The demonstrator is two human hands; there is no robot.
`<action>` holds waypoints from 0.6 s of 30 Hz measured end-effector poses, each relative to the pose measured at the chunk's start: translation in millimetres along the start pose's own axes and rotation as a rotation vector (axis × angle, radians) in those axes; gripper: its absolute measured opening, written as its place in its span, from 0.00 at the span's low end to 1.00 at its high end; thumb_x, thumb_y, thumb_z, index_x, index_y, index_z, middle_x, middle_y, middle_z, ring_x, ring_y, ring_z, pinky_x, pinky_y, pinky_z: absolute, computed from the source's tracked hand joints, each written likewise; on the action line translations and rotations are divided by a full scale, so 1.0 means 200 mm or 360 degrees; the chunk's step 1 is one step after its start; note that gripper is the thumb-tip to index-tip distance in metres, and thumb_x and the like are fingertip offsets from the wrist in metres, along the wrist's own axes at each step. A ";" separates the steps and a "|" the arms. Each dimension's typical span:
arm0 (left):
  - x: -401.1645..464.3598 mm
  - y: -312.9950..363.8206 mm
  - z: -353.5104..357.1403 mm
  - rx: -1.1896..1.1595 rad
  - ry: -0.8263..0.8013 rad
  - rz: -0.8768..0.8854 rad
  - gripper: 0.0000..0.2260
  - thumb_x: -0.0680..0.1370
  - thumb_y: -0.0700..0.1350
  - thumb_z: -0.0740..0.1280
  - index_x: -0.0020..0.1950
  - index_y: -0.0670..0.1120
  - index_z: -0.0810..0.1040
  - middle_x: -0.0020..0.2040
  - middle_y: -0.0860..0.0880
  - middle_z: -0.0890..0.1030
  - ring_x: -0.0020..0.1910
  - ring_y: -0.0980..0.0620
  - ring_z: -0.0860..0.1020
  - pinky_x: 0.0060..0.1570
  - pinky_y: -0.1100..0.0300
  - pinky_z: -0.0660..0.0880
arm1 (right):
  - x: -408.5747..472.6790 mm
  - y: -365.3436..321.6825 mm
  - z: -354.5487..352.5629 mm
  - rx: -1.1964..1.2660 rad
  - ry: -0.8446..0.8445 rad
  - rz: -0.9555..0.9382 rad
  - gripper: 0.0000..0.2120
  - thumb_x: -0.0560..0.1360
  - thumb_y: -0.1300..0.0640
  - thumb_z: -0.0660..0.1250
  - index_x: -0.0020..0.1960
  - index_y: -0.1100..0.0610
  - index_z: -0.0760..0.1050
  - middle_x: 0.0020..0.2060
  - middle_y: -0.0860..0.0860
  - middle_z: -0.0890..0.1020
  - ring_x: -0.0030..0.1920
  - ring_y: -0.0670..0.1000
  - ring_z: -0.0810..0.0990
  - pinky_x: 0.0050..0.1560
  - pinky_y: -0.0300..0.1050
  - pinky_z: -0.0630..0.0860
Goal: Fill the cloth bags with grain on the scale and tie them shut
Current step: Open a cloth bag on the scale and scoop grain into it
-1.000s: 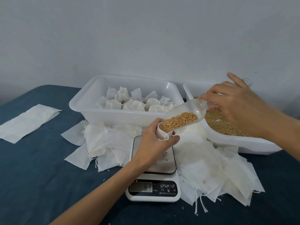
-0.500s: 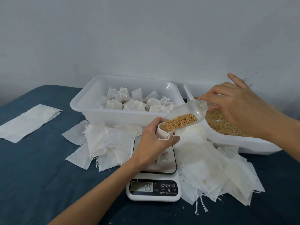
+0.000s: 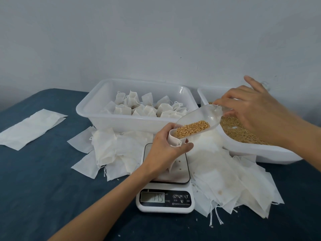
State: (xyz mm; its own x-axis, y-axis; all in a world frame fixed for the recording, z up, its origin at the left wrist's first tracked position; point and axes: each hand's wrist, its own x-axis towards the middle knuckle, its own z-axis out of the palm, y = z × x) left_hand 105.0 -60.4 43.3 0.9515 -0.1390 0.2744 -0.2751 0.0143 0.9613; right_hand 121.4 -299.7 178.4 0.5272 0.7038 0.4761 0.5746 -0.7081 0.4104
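While the left hand (image 3: 163,150) curls its grip round the open mouth of a small cloth bag (image 3: 174,139) over the scale (image 3: 165,192), the right hand (image 3: 255,112) pinches the handle end of a clear plastic scoop (image 3: 199,119), index finger sticking out. Scoop tilted down-left, its lip touching the bag's mouth, grain (image 3: 192,128) piled at the low end. Bag's lower part hangs onto the scale platform; a few loose kernels on the platform. Scale display lit, digits too blurred to read. Right of the scale: white tub (image 3: 271,153) with loose grain, scoop handle above it. Behind the scale: second white tub (image 3: 125,122) holding filled, tied bags (image 3: 144,108). Empty flat bags heaped on the blue tabletop (image 3: 34,180) both sides of the scale, left pile (image 3: 111,150) and right pile (image 3: 231,181), drawstrings trailing at the front. Separate stack of flat bags (image 3: 29,127) lies well apart at far left.
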 end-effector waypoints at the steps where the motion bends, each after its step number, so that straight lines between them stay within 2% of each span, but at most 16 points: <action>1: 0.00 0.00 0.00 0.0002 0.0001 0.0000 0.17 0.74 0.37 0.79 0.58 0.49 0.79 0.46 0.57 0.86 0.43 0.62 0.84 0.42 0.69 0.78 | 0.00 0.00 0.00 0.0000 -0.0003 -0.0001 0.16 0.70 0.71 0.68 0.57 0.64 0.83 0.44 0.59 0.83 0.45 0.64 0.83 0.68 0.74 0.63; 6: 0.00 0.00 0.00 0.0003 0.0006 -0.0009 0.18 0.74 0.38 0.79 0.59 0.49 0.79 0.47 0.57 0.86 0.44 0.62 0.84 0.43 0.68 0.78 | 0.00 0.00 -0.01 0.0004 -0.0011 0.0000 0.16 0.70 0.70 0.68 0.57 0.64 0.83 0.45 0.59 0.83 0.45 0.64 0.83 0.69 0.74 0.63; 10: 0.00 0.00 0.00 0.0013 0.0006 -0.0006 0.18 0.74 0.38 0.79 0.59 0.48 0.79 0.48 0.56 0.86 0.45 0.61 0.84 0.44 0.67 0.79 | 0.00 0.00 -0.02 0.0000 -0.0029 0.0003 0.17 0.71 0.67 0.63 0.57 0.64 0.83 0.45 0.59 0.83 0.45 0.64 0.83 0.68 0.74 0.63; 18: 0.00 0.01 0.00 0.0009 0.0007 -0.0012 0.19 0.74 0.37 0.79 0.61 0.47 0.79 0.47 0.58 0.86 0.45 0.61 0.85 0.43 0.68 0.78 | 0.00 0.01 0.00 0.0000 -0.0031 0.0009 0.17 0.71 0.71 0.67 0.58 0.64 0.82 0.45 0.59 0.83 0.46 0.64 0.82 0.70 0.72 0.62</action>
State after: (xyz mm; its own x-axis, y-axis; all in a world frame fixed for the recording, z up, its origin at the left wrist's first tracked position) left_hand 104.4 -60.5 44.4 0.9542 -0.1348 0.2672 -0.2687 0.0074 0.9632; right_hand 121.6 -301.2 179.2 0.5426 0.7006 0.4634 0.5714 -0.7122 0.4078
